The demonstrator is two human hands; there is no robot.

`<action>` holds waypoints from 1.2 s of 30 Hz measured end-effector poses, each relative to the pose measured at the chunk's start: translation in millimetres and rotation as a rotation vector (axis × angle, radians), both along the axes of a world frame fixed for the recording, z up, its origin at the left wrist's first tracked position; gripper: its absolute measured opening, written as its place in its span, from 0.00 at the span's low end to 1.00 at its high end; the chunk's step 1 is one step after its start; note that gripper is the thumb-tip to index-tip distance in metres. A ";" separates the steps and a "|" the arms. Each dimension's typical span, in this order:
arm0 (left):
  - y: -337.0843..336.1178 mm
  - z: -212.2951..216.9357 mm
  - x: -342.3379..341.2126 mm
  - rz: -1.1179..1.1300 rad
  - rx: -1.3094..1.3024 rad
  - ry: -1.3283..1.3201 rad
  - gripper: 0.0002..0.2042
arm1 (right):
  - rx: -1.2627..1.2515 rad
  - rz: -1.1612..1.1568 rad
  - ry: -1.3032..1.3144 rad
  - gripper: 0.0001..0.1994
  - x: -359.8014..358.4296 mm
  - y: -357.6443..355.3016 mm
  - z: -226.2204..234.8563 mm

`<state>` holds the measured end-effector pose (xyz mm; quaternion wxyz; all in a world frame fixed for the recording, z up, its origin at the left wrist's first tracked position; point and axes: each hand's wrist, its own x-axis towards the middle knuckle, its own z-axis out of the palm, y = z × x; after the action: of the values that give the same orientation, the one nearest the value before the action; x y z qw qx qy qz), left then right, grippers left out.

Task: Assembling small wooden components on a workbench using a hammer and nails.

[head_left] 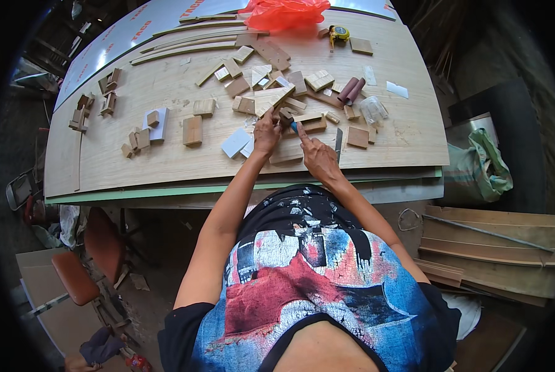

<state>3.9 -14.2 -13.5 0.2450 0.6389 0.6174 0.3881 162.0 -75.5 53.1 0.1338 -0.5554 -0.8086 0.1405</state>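
Both my hands are close together over the near middle of a pale wood-topped table [401,139]. My left hand [266,133] is closed, its fingertips by a pale wooden strip [282,96]; what it grips is hidden. My right hand [318,156] grips a small blue-handled tool [294,126], index finger stretched along it. Its dark end points toward my left fingertips; its exact kind does not show. Just beyond the tool lies a wooden block [315,124]. A dark flat metal strip [339,145] rests right of my right hand, near a square wooden block [357,137].
Wood offcuts lie scattered around my hands. White pads [235,142], maroon rolls [352,91] and a clear plastic cup [373,110] are nearby. Farther off are long strips [190,51], a tape measure [338,35] and a red bag [287,13]. Small wooden assemblies [108,102] stand left.
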 end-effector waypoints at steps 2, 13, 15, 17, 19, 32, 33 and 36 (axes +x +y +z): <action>-0.9 0.9 1.4 -0.008 -0.018 0.014 0.27 | -0.001 -0.020 0.041 0.27 1.9 0.1 -0.8; -1.8 -0.2 0.6 -0.011 -0.031 -0.031 0.27 | -0.007 -0.020 0.063 0.27 1.0 0.2 -1.9; -1.8 1.3 1.7 -0.007 -0.029 -0.005 0.27 | -0.010 -0.020 0.075 0.28 1.2 1.3 -1.8; -3.2 1.5 2.8 -0.004 -0.031 0.020 0.27 | 0.019 -0.019 0.058 0.28 1.5 0.8 -2.5; -3.0 1.0 1.1 0.000 -0.060 -0.031 0.27 | 0.008 -0.015 0.041 0.28 0.7 0.4 -3.4; -3.1 1.0 1.8 0.004 -0.011 0.001 0.27 | 0.004 -0.054 0.086 0.26 2.8 -0.6 -5.1; -2.6 1.2 1.9 0.011 -0.013 -0.006 0.27 | 0.004 -0.054 0.086 0.26 3.7 -0.2 -4.7; -4.4 -1.6 2.4 0.044 -0.018 0.054 0.27 | -0.014 -0.074 0.080 0.26 4.9 -2.0 1.0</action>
<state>6.3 -18.7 -15.1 0.2251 0.6332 0.6412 0.3705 166.9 -77.5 54.0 0.1672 -0.5800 -0.7803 0.1634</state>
